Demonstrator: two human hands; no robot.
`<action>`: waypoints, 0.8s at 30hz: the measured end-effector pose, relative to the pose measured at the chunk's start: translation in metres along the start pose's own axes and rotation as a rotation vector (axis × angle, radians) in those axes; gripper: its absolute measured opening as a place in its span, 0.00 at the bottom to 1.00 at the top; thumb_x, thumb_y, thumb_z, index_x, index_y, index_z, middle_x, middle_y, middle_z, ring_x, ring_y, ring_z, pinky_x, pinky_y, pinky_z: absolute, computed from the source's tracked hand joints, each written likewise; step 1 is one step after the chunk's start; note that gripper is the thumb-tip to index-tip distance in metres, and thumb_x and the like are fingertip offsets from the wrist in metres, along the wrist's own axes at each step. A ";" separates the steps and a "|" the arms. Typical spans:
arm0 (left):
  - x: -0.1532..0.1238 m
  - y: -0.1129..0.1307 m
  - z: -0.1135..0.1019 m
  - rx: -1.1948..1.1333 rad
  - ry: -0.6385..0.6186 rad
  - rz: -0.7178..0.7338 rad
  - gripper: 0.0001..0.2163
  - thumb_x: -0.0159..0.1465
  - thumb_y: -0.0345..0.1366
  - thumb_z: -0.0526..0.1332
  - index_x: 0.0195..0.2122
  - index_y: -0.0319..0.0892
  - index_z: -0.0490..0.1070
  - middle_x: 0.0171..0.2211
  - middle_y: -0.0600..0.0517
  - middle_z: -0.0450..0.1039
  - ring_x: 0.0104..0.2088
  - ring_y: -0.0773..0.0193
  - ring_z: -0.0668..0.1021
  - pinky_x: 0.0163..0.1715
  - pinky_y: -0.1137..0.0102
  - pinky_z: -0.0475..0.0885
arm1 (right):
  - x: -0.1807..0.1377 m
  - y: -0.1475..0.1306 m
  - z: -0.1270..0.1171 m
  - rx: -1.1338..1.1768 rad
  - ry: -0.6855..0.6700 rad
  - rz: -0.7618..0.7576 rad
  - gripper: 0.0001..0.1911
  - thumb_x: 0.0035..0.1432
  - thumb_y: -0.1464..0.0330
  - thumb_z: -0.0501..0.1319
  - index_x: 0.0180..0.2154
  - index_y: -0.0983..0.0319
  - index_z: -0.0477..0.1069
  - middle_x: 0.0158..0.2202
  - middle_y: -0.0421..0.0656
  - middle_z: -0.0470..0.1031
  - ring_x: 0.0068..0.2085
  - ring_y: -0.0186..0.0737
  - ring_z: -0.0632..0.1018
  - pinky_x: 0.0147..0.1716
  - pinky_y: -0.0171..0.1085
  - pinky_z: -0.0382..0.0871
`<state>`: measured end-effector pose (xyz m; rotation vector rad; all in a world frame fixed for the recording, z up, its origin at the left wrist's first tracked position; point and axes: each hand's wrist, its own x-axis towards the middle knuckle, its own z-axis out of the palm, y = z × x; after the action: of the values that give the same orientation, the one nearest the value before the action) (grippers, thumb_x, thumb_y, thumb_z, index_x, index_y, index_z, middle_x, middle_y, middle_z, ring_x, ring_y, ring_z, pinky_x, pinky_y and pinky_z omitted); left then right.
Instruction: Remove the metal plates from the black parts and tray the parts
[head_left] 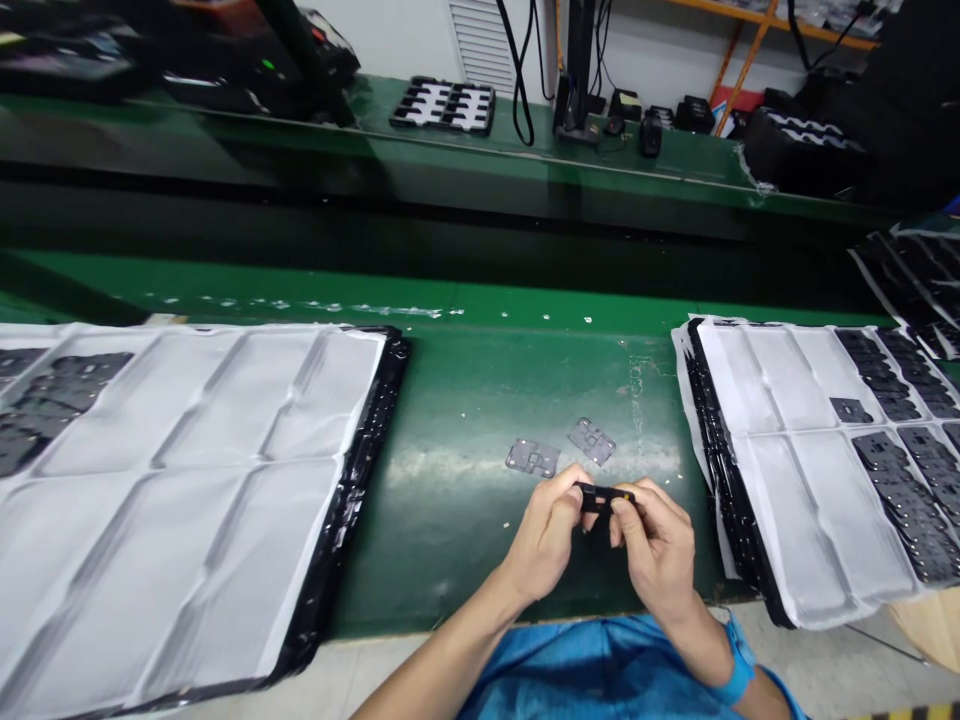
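Observation:
Between my two hands is a small black plastic part [600, 497] with a yellow spot near its right end. My left hand [551, 530] pinches its left end, and my right hand [656, 540] grips the right end between thumb and fingers. Just beyond them, two thin dark flat plates with cut-outs lie on the green bench: one plate [532, 457] to the left, the other plate [592, 441] to the right and tilted. Fingertips cover part of the held piece, so its exact kind is unclear.
On the left, a stack of black trays lined with white sheet [300, 400] holds dark parts at its far left. Another lined tray stack [810, 500] on the right carries several rows of dark parts. Behind, a raised shelf holds a small tray [442, 105] and a computer mouse [651, 135].

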<state>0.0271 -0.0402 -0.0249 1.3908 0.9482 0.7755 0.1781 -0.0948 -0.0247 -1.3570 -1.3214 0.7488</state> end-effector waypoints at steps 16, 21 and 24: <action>0.001 -0.002 -0.004 -0.039 -0.091 0.014 0.15 0.73 0.41 0.47 0.30 0.44 0.64 0.26 0.54 0.67 0.27 0.63 0.68 0.32 0.67 0.64 | 0.001 0.005 0.000 0.010 0.012 0.070 0.14 0.74 0.66 0.59 0.35 0.61 0.79 0.25 0.38 0.68 0.23 0.35 0.72 0.26 0.35 0.65; 0.003 -0.003 -0.003 -0.005 -0.029 -0.004 0.18 0.74 0.42 0.44 0.28 0.45 0.63 0.24 0.55 0.65 0.26 0.63 0.68 0.30 0.68 0.63 | -0.001 0.007 0.005 0.031 0.013 0.058 0.13 0.74 0.67 0.59 0.37 0.61 0.79 0.25 0.37 0.68 0.23 0.35 0.72 0.25 0.35 0.66; 0.002 -0.006 0.000 0.011 0.002 0.018 0.18 0.74 0.40 0.44 0.28 0.45 0.62 0.24 0.55 0.65 0.26 0.63 0.68 0.31 0.68 0.64 | -0.001 0.007 0.006 0.028 0.009 0.049 0.13 0.74 0.68 0.59 0.37 0.61 0.79 0.25 0.37 0.68 0.23 0.35 0.71 0.25 0.35 0.65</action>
<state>0.0274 -0.0388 -0.0314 1.4104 0.9439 0.7864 0.1743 -0.0934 -0.0333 -1.3729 -1.2701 0.7905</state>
